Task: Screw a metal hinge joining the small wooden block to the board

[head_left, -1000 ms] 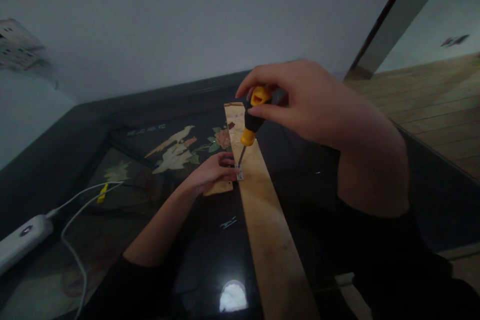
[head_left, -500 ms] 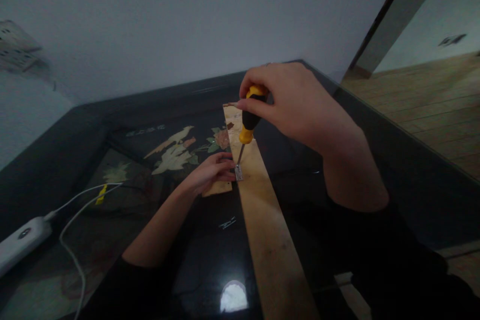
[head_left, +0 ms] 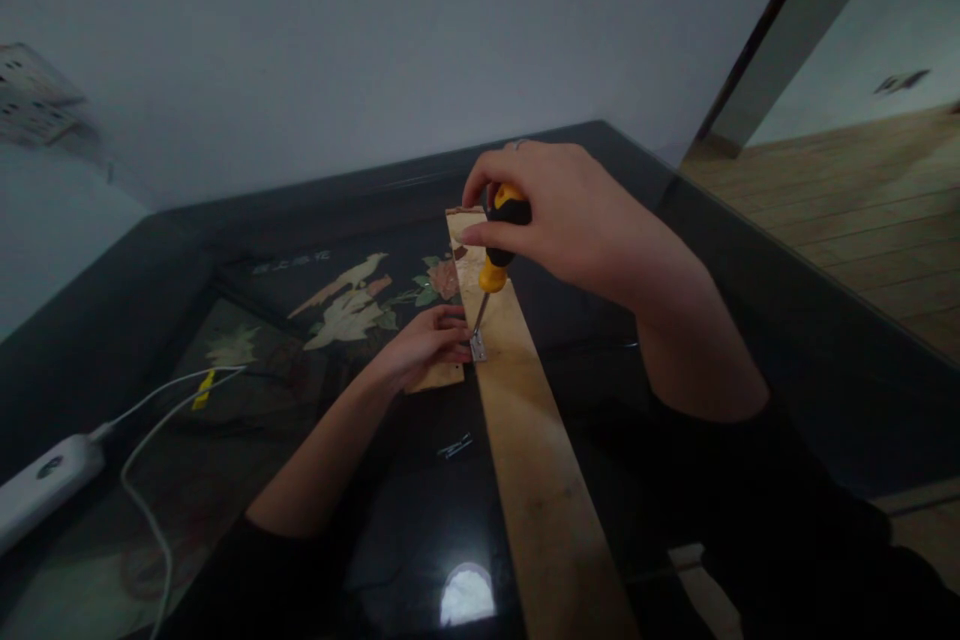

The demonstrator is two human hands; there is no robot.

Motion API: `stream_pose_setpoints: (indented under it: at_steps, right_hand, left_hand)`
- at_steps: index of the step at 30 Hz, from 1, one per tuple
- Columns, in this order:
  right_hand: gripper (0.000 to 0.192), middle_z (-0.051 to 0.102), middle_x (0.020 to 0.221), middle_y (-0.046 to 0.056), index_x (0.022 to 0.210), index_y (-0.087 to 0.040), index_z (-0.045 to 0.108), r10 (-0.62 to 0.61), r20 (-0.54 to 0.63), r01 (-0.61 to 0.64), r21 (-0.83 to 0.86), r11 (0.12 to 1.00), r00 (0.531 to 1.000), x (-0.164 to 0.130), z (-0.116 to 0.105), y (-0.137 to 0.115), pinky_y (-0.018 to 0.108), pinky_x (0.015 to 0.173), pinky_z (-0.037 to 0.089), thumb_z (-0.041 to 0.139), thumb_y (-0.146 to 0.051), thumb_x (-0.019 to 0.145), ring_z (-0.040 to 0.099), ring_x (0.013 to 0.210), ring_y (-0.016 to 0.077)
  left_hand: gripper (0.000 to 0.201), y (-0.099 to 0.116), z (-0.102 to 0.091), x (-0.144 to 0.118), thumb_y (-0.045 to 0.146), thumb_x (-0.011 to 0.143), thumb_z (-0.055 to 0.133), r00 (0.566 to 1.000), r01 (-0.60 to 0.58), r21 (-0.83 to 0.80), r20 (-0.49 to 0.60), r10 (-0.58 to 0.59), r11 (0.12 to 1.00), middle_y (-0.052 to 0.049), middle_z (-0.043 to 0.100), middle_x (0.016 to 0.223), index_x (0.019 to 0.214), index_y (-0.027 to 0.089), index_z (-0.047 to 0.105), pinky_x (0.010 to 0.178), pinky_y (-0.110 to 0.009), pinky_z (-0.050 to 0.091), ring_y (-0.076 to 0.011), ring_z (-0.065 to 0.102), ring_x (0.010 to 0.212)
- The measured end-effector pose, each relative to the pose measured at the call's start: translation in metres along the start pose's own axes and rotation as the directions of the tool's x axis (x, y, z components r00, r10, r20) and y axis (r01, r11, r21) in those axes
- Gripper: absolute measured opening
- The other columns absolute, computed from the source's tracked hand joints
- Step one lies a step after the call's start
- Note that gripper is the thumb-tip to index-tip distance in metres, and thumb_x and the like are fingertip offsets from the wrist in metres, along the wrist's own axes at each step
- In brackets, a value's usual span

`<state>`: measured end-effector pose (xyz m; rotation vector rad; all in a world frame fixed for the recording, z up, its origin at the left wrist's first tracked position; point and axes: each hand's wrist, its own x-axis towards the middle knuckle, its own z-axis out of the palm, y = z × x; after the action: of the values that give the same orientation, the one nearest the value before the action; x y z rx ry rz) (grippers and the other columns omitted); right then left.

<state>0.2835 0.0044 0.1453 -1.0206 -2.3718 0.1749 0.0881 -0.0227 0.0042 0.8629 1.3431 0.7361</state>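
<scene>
Right hand (head_left: 570,220) — grip closed round screwdriver (head_left: 501,238) — left hand (head_left: 424,345) flat on small wood piece (head_left: 439,377).

The right hand (head_left: 570,220) sits lower and a little further left than a second ago, its fingers (head_left: 487,235) wrapped further around the screwdriver (head_left: 499,245) handle, so less of the yellow top shows. The wrist has dropped towards the table (head_left: 750,320), uncovering more of its far right edge.
</scene>
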Motion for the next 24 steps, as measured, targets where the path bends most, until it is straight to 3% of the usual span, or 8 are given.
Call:
stream_pose_setpoints:
  at_steps: [7,15,24]
  right_hand:
    - [0.035,0.068,0.112,0.004,0.116,-0.022,0.06,-0.064,0.036,0.058,0.154,0.986,0.997,-0.001,0.001,0.003,0.035,0.084,0.046,0.068,-0.021,0.082,0.063,0.098,0.0229]
    - [0.032,0.068,0.108,0.005,0.114,-0.021,0.059,-0.054,-0.04,0.06,0.173,0.983,0.998,-0.007,-0.013,-0.001,0.036,0.086,0.045,0.066,-0.02,0.083,0.062,0.097,0.0228]
    - [0.03,0.067,0.108,0.005,0.113,-0.022,0.06,-0.056,-0.107,0.074,0.172,0.982,0.993,-0.014,-0.025,0.006,0.037,0.087,0.045,0.066,-0.02,0.083,0.061,0.099,0.0238]
  left_hand:
    - [0.033,-0.004,-0.004,0.002,0.004,0.079,0.069,1.0,-0.01,0.001,0.022,0.01,1.0,-0.002,0.069,0.082,0.107,0.014,0.054,0.059,-0.023,0.059,-0.01,0.067,0.057]
    - [0.039,-0.005,-0.006,0.004,0.007,0.077,0.073,0.998,-0.008,-0.004,0.056,0.009,1.0,-0.005,0.071,0.086,0.111,0.013,0.055,0.062,-0.026,0.06,-0.0117,0.069,0.06]
    - [0.025,0.017,0.001,0.001,0.01,0.076,0.074,0.986,0.046,0.196,0.147,-0.076,0.98,-0.007,0.074,0.086,0.099,0.012,0.064,0.06,-0.022,0.059,-0.0134,0.071,0.064]
